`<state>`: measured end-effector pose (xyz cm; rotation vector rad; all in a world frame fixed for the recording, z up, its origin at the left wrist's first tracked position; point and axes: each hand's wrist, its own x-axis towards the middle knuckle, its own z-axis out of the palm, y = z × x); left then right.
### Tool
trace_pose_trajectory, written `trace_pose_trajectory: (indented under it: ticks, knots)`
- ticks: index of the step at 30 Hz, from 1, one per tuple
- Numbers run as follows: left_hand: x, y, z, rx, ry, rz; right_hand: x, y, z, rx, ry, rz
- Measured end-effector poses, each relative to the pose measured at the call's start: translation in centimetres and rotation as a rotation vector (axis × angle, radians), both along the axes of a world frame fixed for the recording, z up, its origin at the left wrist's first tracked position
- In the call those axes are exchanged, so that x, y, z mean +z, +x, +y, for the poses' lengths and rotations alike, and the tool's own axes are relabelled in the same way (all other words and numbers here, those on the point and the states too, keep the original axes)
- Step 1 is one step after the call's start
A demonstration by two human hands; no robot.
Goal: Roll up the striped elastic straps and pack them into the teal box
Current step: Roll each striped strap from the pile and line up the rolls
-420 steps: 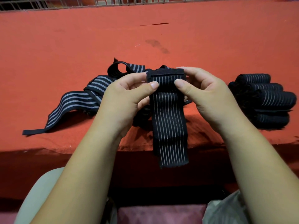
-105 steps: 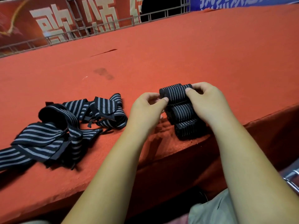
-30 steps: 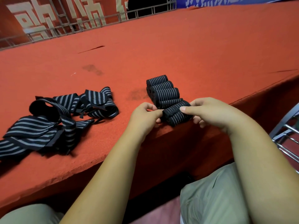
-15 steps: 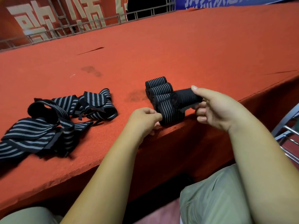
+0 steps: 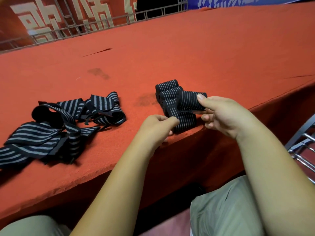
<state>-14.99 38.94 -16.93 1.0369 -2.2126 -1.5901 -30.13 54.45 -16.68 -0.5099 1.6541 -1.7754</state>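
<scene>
Red carpeted platform [image 5: 204, 48]: at its front edge my right hand [image 5: 226, 116] pinches a rolled striped strap [image 5: 190, 101] over the stacked rolls [image 5: 167, 91], my left hand [image 5: 156, 128] pinches the nearest roll [image 5: 185, 122]; unrolled straps [image 5: 68, 121] lie leftward

The tabletop [image 5: 204, 53] is covered with a red cloth that hangs down over the front edge. On the left, a messy pile of loose striped straps [image 5: 56, 132] lies near the front edge, black with grey lines. To the right of it, well apart, the rolled straps [image 5: 167, 92] sit side by side in a short row that runs back from the edge. The cloth has a dark smudge [image 5: 98, 73] farther back, a fainter patch [image 5: 144, 100] just beside the rolls, and a thin dark mark [image 5: 98, 52] behind.
</scene>
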Motion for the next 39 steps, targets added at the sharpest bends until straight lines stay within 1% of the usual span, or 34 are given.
trace_pose_trajectory:
  ticks: [2,5,7,11,15,18,20,23,31,35,37,39]
  knots:
    - [-0.6,-0.1,0.3,0.019,-0.081,0.032,-0.1,0.0,-0.1,-0.006,-0.01,0.008]
    - [-1.3,-0.3,0.4,0.09,-0.051,0.113,-0.2,0.1,-0.1,-0.007,-0.021,0.02]
    - [-1.7,-0.1,0.4,0.101,-0.025,0.17,-0.2,0.1,-0.1,-0.003,-0.032,0.023]
    - [-2.2,0.6,0.5,0.061,-0.029,0.271,-0.1,0.2,-0.4,-0.047,-0.042,0.04]
    - [-2.1,1.4,0.7,-0.035,-0.066,0.343,-0.1,-0.1,-0.5,-0.092,-0.008,0.082]
    - [-2.2,1.6,0.6,-0.1,-0.082,0.337,-0.4,-0.3,-0.5,-0.108,-0.013,0.088]
    - [-2.2,1.8,0.7,-0.142,-0.057,0.327,-0.7,-0.5,-0.5,-0.111,-0.01,0.092]
    - [-2.2,1.9,0.7,-0.165,-0.057,0.29,-1.0,-0.7,-0.7,-0.114,-0.004,0.094]
    - [-1.8,2.3,0.2,-0.263,-0.325,0.18,-1.2,-0.8,-0.9,-0.129,0.049,0.162]
    - [-2.0,2.6,0.2,-0.26,-0.366,0.239,-1.2,-0.6,-1.0,-0.129,0.069,0.198]
    - [-2.2,2.6,-0.2,-0.263,-0.41,0.248,-1.1,-0.6,-1.0,-0.133,0.069,0.198]
    - [-2.1,2.7,-0.3,-0.258,-0.411,0.242,-1.0,-0.7,-1.1,-0.131,0.074,0.199]
